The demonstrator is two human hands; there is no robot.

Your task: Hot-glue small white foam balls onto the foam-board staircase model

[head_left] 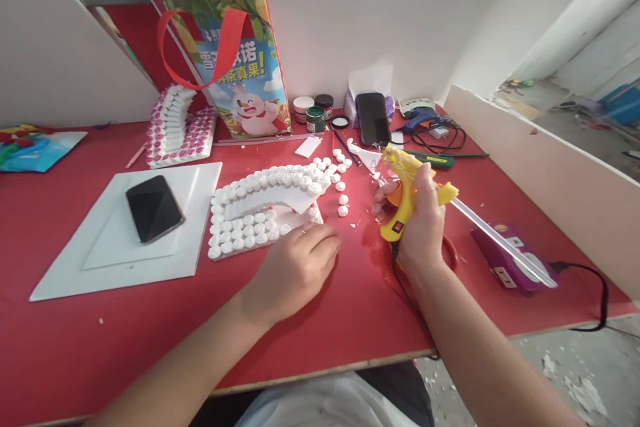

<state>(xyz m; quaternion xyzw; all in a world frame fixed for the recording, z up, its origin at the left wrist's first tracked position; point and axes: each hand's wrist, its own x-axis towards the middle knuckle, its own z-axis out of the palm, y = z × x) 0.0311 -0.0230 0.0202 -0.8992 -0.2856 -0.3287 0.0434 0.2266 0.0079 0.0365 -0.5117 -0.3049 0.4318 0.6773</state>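
Note:
In my right hand (pixel 425 227) is a yellow hot glue gun (pixel 406 193), gripped round its handle. A clear glue stick (pixel 500 240) sticks out of its back, and its cord runs down over the table edge. My left hand (pixel 303 267) lies at the front right corner of a white arched model (pixel 245 237) covered in rows of small white swirled pieces. Its fingers are curled together, and their tips and anything between them are hidden. Loose white swirled pieces (pixel 343 200) lie between the model and the glue gun.
On the left a black phone (pixel 155 208) lies on white foam boards (pixel 60 273). Behind stand a pink-and-white model (pixel 183 130), a printed bag (pixel 245 73) and small jars (pixel 316 119). Another phone (pixel 373 119) leans at the back. A purple box (pixel 510 257) sits right.

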